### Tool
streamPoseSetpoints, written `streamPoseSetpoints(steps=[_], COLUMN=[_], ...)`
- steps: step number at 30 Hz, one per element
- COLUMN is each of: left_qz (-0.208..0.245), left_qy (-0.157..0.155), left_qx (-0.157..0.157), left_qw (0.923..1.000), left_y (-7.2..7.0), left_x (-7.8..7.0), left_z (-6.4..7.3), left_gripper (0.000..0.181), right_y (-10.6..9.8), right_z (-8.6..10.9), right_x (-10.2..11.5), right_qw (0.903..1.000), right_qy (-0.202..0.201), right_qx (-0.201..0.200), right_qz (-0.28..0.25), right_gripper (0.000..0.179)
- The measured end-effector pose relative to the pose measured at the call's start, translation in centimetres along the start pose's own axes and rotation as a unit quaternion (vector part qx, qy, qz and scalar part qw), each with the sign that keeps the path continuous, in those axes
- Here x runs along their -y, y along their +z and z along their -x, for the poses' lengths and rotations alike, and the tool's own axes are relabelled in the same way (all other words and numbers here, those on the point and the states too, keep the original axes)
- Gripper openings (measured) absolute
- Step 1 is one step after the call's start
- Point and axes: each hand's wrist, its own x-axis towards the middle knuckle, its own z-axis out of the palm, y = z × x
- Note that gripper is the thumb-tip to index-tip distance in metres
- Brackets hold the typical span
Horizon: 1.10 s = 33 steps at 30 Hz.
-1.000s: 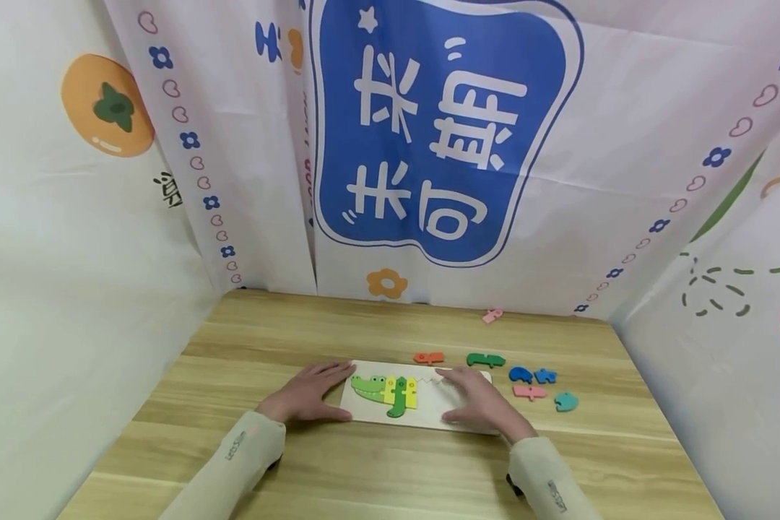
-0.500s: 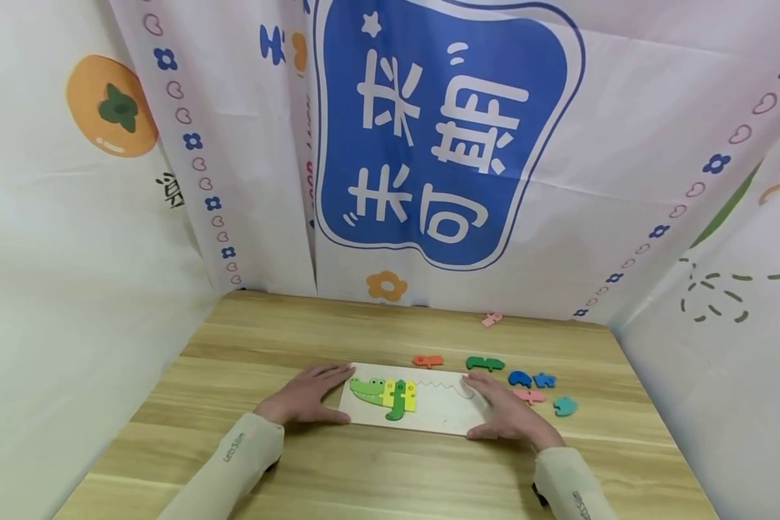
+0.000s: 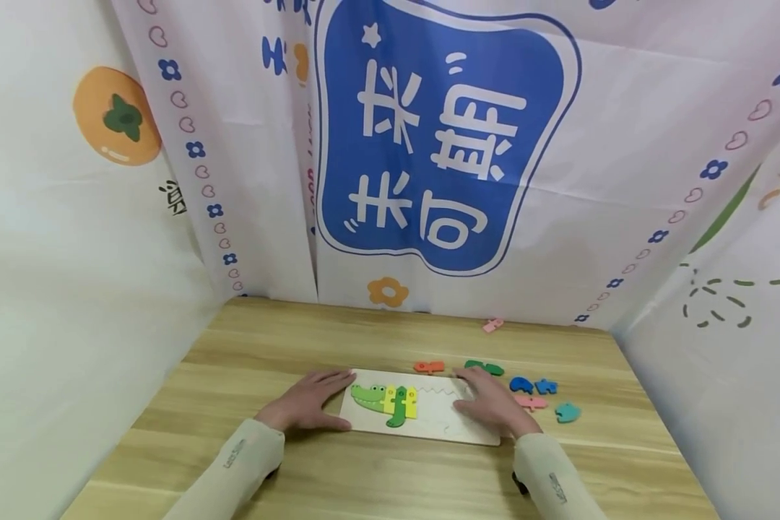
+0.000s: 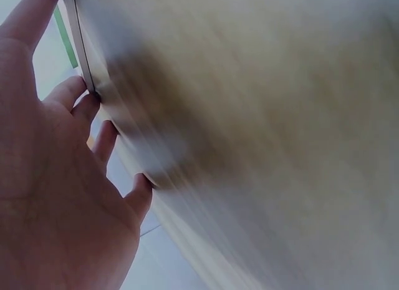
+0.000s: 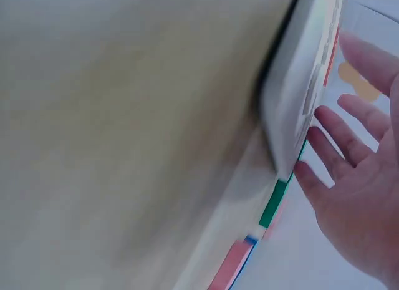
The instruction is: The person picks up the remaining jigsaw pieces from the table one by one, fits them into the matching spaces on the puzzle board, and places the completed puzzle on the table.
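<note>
A white puzzle board [image 3: 432,425] lies on the wooden table [image 3: 260,347]. Its left part holds a green crocodile head [image 3: 367,395], two yellow pieces [image 3: 390,394] and a green leg piece [image 3: 398,414]. My left hand [image 3: 310,399] rests flat on the table, its fingers straight against the board's left edge [image 4: 82,59]. My right hand [image 3: 490,404] lies open over the board's right part, fingers spread, with its fingertips beside a loose dark green piece [image 3: 489,367]. In the blurred right wrist view the right hand [image 5: 355,196] hovers by the board's edge [image 5: 302,103] and the green piece [image 5: 274,203].
Loose pieces lie right of the board: orange [image 3: 429,367], two blue [image 3: 521,384], pink [image 3: 533,401], teal [image 3: 568,412]. Another pink piece [image 3: 492,326] lies near the back. Printed cloth walls [image 3: 442,144] close in the table on three sides.
My right hand slid to the board's right end, then forward toward the dark green piece. The left hand stayed at the board's left edge.
</note>
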Motion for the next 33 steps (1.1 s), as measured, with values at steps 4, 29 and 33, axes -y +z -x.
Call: streamPoseSetpoints(steps=[4,29,33], left_qz=[0.003,0.003,0.001], left_qy=[0.001,0.014,0.015], left_qx=[-0.002,-0.01,-0.01], left_qw=[1.0,0.9998,0.9998], left_y=[0.2,0.3,0.3], left_x=[0.1,0.4,0.4], left_z=[0.2,0.1,0.1], left_gripper=[0.101,0.102,0.102], right_y=[0.8,1.5,1.5], right_z=[-2.1,-6.8,-6.6], right_x=[1.1,2.7,2.7], right_qw=[0.9998,0.9977,0.9978], right_qy=[0.009,-0.017,-0.008], right_qx=[-0.013,-0.065,-0.065], right_qz=[-0.012,0.003,0.012], right_gripper=[0.057,0.026,0.033])
